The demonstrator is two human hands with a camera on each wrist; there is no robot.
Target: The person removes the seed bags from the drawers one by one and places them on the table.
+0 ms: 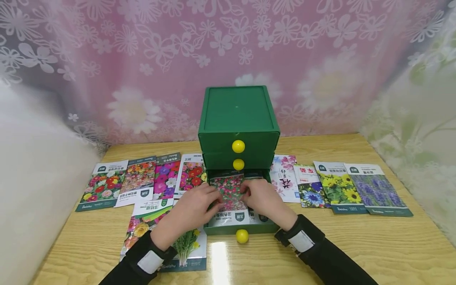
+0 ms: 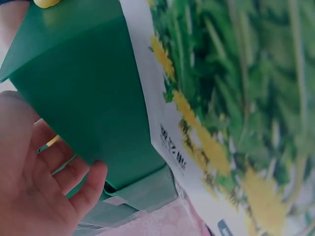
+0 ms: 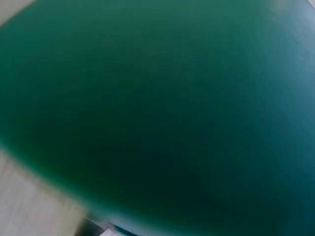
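Note:
A small green drawer cabinet (image 1: 238, 111) stands on the table, its bottom drawer (image 1: 228, 229) pulled out. In that drawer lies a seed packet with pink and red flowers (image 1: 229, 194), overlapping another seed packet (image 1: 261, 217) on its right. My left hand (image 1: 194, 208) reaches over the drawer's left wall, fingertips at the flowered packet's left edge. Loosely bent fingers (image 2: 91, 189) show beside the green wall in the left wrist view. From the other side my right hand (image 1: 261, 198) bends its fingers down at the packet's right edge; I cannot tell whether they pinch it. Green plastic fills the right wrist view.
Several seed packets (image 1: 103, 184) lie left of the cabinet, and more seed packets (image 1: 338, 184) lie to its right. A dandelion packet (image 1: 185, 247) lies under my left forearm. Yellow ball knobs (image 1: 242, 236) stick out from the drawer fronts. A flowered curtain (image 1: 171, 79) hangs behind.

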